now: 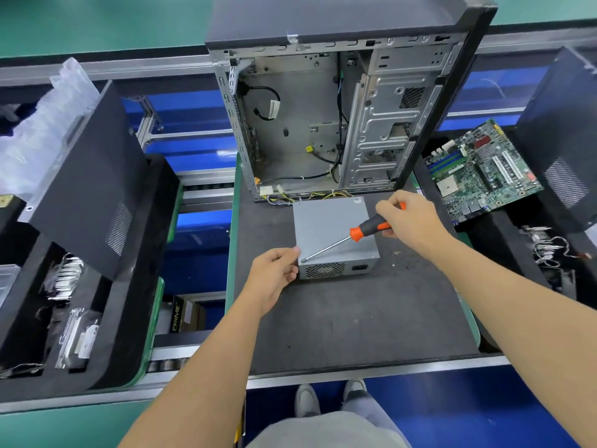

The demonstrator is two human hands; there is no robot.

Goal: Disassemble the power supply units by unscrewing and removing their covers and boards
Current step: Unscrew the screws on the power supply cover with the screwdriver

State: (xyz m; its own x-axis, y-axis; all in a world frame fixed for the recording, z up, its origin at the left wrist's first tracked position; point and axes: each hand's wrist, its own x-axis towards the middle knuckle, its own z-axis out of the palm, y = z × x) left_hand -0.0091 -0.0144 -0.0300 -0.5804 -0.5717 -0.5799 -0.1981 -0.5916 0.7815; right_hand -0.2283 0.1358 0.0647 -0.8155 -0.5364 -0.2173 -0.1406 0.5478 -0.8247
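A: Though the trays on the far left hold only loose metal parts beside a dark side panel point(87, 176), the work sits mid-desk. Where is the left hand?

B: The left hand point(274, 273) is at the near-left corner of the grey power supply point(334, 237), its fingers point(290, 252) curled against the top edge and side wall, bracing the box on the dark desk point(339, 318).

A: And the box itself?

B: It lies flat in front of the open computer case point(323, 124), vent and socket facing the person, its bundle of wires point(290, 197) trailing at the back towards the case. The cover looks to be on.

A: The right hand?

B: The right hand point(410, 221) has its fingers clamped round the orange-and-black handle of the screwdriver point(352, 237). The shaft slants down and left, and the tip rests at the near-left top corner, close to the left hand, presumably on a screw.

A: How would the box handle?

B: Likely rigid sheet steel and fairly heavy for its bulk, so it should stay put under a push. The bare sides look smooth and may slip, and the edges could be sharp; gripping across opposite walls seems safest, never by the wires.

A: Further right?

B: A green circuit board point(481, 171) lies in the right-hand tray.
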